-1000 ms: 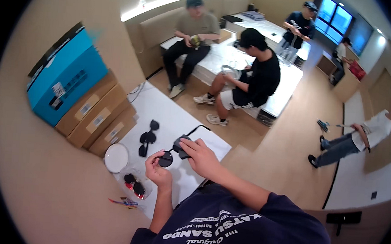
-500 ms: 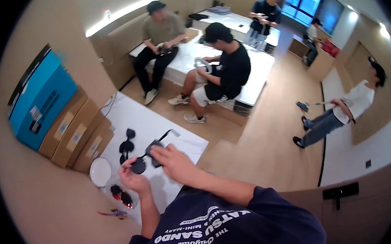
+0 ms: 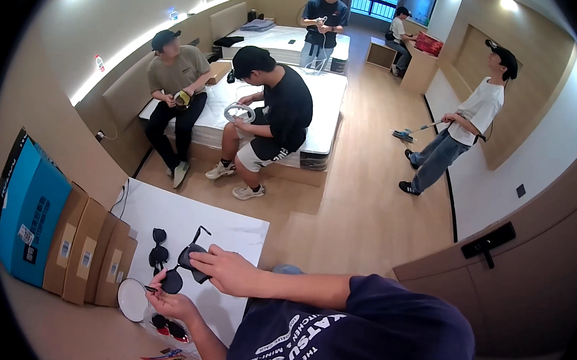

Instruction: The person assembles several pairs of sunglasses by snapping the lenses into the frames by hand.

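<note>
A pair of black sunglasses point(image 3: 185, 264) is held over a white table point(image 3: 232, 226), one arm sticking up. My right hand point(image 3: 225, 269) grips the right lens and frame from above. Lower down, my left hand point(image 3: 170, 300) holds the left lens from below. A second pair of black sunglasses point(image 3: 158, 246) lies folded on the table just left of my hands. Near the table's front edge, under my left wrist, rests a third pair with reddish lenses point(image 3: 170, 326).
A round white disc point(image 3: 131, 299) lies at the table's left edge. Brown cartons point(image 3: 86, 249) and a blue box point(image 3: 28, 215) lean against the left wall. Two people sit on a bed point(image 3: 288, 93) ahead; others stand farther back and right on the wood floor.
The view has swung so the table and my hands sit lower left. Both hands keep hold of the black sunglasses; the people on the bed have shifted only slightly.
</note>
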{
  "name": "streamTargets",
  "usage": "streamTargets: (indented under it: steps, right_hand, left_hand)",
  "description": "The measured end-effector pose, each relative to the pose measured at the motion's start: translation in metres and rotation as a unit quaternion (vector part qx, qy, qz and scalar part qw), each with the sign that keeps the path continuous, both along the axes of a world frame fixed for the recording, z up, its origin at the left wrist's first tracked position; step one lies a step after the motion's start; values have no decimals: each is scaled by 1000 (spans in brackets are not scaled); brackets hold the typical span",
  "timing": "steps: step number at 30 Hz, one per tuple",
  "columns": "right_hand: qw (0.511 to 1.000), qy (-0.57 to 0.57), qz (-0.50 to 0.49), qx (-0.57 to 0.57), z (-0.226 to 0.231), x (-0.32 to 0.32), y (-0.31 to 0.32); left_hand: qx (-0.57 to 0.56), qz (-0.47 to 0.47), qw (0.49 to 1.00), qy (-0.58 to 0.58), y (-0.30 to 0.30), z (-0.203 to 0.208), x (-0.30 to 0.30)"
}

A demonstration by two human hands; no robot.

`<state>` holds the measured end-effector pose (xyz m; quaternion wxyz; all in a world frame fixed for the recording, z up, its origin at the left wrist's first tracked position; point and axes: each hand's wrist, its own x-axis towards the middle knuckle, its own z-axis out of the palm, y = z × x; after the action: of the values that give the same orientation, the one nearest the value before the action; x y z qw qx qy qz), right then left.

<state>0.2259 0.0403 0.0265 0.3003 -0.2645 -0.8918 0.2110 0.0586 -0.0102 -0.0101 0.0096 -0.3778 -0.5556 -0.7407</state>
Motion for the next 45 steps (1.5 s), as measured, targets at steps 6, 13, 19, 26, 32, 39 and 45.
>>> streamTargets:
  steps: [6,13,19,26,32,39,45]
  right_hand:
    - [1000,-15,10,-20,-5,0,-1]
    - [999,-26,-23,-15,-3,0,-1]
    - [1000,-22,-13,-4,-7,5,-6]
    - [998,-19,-52,8,2,9,-1]
    - [999,-35,-25,6,-4,10,-9]
    - [998,-36,-21,-37,-5,8,-8]
    - [997,-37,-69,-22,-11,8,-3]
  left_hand:
    - [-16,-40,999,-20,-2,-17,-10]
    - [-18,-85,996,1,0,-26,-3]
    - [-5,-49,999,-21,0,-21,-7]
    - [-38,-115,992,-31,1,-18,19]
    - [-6,-25,998,-59,-1,-19,2]
    - [-11,-26,999,-37,0,-31,2]
    - [-63,-84,994,-31,1,-23,18]
